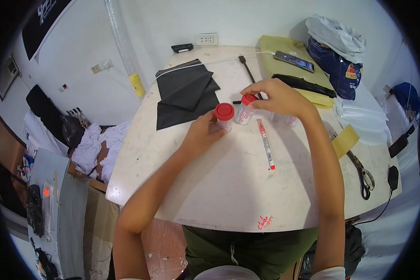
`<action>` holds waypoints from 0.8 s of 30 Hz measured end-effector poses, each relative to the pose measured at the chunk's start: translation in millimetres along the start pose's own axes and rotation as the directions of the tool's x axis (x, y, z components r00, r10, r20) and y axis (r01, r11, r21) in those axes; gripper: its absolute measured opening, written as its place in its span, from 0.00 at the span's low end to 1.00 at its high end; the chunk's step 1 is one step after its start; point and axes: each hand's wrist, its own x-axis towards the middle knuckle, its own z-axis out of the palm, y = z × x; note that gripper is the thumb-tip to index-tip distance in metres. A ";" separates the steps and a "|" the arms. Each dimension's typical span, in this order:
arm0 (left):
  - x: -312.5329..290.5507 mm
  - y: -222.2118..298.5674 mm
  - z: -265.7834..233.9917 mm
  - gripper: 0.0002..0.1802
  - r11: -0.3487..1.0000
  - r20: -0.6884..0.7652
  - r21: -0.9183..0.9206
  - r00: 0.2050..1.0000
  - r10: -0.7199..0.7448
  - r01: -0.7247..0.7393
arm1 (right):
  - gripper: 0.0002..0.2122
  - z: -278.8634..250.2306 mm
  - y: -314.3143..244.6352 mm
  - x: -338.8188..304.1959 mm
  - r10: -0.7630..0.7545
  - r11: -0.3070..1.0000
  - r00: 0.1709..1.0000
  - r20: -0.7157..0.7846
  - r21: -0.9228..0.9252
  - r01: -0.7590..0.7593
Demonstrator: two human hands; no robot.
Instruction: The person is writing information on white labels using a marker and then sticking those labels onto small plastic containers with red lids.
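Note:
My left hand (204, 135) is wrapped round the lower part of a clear specimen cup with a red screw lid (225, 112), which stands on the white table. Just right of it is a second red-lidded specimen cup (244, 115) with red marks on its side. From above, my right hand (276, 99) grips its lid between thumb and fingers. Partly hidden behind my right wrist, another clear container (291, 121) with red marks stands on the table. In front of the cups lies a red-and-white marker pen (266, 145).
Folded black sheets (184, 95) lie at the back left. A phone (294, 61) rests on yellow material (284, 44) at the back right, near a blue bag (336, 65). Scissors (360, 175) and a yellow tape roll (345, 141) lie right of my forearm.

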 end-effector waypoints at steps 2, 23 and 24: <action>1.4 -6.1 0.3 0.29 0.999 -0.017 0.029 0.999 0.042 -0.041 | 0.16 2.2 -4.4 0.7 0.024 1.000 1.000 0.005 -0.019 -0.024; -5.1 7.1 8.0 0.26 0.990 0.011 0.092 0.994 0.109 -0.109 | 0.15 7.1 -50.0 3.2 -0.134 0.991 0.981 -0.136 0.004 0.136; -5.0 6.5 7.9 0.26 0.987 0.020 0.105 0.992 0.121 -0.123 | 0.15 6.3 -49.8 1.6 -0.127 0.992 0.983 -0.129 0.004 0.129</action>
